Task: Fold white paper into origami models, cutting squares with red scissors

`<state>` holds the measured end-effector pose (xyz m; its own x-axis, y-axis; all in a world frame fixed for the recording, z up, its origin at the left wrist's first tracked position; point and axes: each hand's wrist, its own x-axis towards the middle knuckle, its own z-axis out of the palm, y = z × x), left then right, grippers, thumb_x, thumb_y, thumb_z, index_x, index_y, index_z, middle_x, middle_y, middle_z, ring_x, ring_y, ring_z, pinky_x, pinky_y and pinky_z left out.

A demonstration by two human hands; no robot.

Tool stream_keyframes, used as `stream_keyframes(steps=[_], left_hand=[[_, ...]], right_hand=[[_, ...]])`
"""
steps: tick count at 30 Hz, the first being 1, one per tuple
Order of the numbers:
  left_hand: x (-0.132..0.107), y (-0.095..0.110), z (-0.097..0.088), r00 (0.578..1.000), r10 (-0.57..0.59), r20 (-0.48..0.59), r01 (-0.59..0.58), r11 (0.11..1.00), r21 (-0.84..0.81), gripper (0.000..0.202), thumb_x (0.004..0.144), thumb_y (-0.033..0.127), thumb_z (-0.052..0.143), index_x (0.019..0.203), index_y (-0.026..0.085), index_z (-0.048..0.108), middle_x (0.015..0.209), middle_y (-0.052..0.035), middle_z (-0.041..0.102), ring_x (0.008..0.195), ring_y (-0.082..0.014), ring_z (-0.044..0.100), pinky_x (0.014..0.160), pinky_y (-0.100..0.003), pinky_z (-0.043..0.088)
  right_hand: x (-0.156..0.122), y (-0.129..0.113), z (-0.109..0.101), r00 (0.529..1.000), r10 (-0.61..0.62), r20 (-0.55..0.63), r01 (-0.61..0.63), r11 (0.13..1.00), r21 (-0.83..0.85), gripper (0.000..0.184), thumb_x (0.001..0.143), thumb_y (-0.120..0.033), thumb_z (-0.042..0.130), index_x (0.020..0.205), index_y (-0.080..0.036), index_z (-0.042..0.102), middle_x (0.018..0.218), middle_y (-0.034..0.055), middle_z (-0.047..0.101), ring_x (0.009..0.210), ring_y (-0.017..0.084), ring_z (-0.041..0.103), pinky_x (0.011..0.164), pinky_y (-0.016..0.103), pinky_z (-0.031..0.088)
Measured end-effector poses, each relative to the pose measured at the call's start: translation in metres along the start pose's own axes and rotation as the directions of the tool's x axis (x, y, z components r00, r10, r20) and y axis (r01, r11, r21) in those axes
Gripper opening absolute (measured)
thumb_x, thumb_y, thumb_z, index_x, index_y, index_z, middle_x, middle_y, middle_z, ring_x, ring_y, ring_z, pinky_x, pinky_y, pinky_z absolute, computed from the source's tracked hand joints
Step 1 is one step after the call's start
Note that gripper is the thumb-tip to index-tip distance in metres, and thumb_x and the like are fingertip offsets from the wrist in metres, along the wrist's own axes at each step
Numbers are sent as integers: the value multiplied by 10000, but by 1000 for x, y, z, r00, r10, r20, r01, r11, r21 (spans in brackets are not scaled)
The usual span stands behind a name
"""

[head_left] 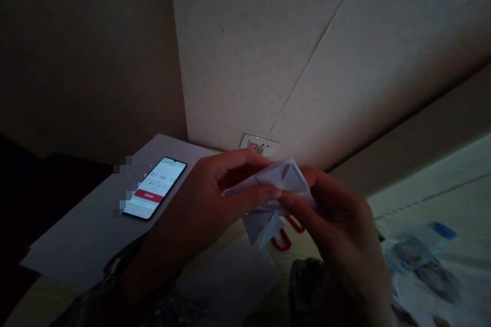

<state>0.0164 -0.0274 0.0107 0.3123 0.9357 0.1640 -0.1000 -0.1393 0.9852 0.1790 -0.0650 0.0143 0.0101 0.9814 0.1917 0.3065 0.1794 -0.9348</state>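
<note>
Between my two hands is a piece of folded white paper (280, 176), raised above the table and creased into several layers. My left hand (226, 184) grips it from the left, its thumb pressed across the front. From the right, my right hand (333, 209) pinches the same paper, thumb near the other thumb and fingers behind. A pointed flap (261, 227) hangs below the thumbs. The red handles of what look like scissors (282, 241) show on the table behind it, the rest hidden.
White paper sheets (95, 219) lie at the left with a lit phone (155, 189) on top, showing a timer. Another white sheet (233, 281) lies nearer me. A wall socket (259, 144) sits behind my hands. Clear plastic bags or bottles (425, 260) are at the right.
</note>
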Motion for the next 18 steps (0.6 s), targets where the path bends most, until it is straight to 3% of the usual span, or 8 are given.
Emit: stream_keyframes(steps=[3, 8, 12, 18], left_hand=[[-1, -2, -1, 999, 31, -36, -29, 997, 67, 58, 769, 235, 724, 720, 240, 693, 685, 59, 687, 648, -126, 638, 575, -196, 473], [-2, -2, -5, 998, 67, -9, -63, 972, 226, 65, 794, 265, 694, 731, 249, 698, 664, 63, 667, 623, -120, 607, 540, -208, 416], [-2, -2, -6, 997, 80, 1, -78, 971, 228, 54, 771, 217, 698, 736, 257, 692, 669, 78, 661, 624, -108, 599, 541, -195, 417], [-1, -3, -3, 998, 55, -15, -52, 982, 180, 48, 768, 248, 716, 728, 252, 689, 679, 77, 670, 646, -114, 615, 582, -200, 460]], right_hand=[[2, 0, -1, 1000, -17, 23, 18, 998, -56, 109, 847, -309, 673, 770, -233, 670, 673, -26, 612, 620, 132, 539, 501, 221, 397], [4, 1, -1, 997, -71, 35, 74, 993, -96, 46, 835, -301, 680, 844, -256, 685, 817, -10, 702, 819, 188, 638, 672, 276, 472], [2, 2, -1, 997, -63, -52, 57, 993, -103, 89, 863, -323, 648, 821, -248, 669, 825, 13, 709, 798, 200, 643, 660, 292, 484], [1, 5, 0, 996, -52, -76, 48, 997, -62, 103, 828, -316, 692, 762, -250, 648, 777, 1, 695, 755, 196, 628, 617, 280, 474]])
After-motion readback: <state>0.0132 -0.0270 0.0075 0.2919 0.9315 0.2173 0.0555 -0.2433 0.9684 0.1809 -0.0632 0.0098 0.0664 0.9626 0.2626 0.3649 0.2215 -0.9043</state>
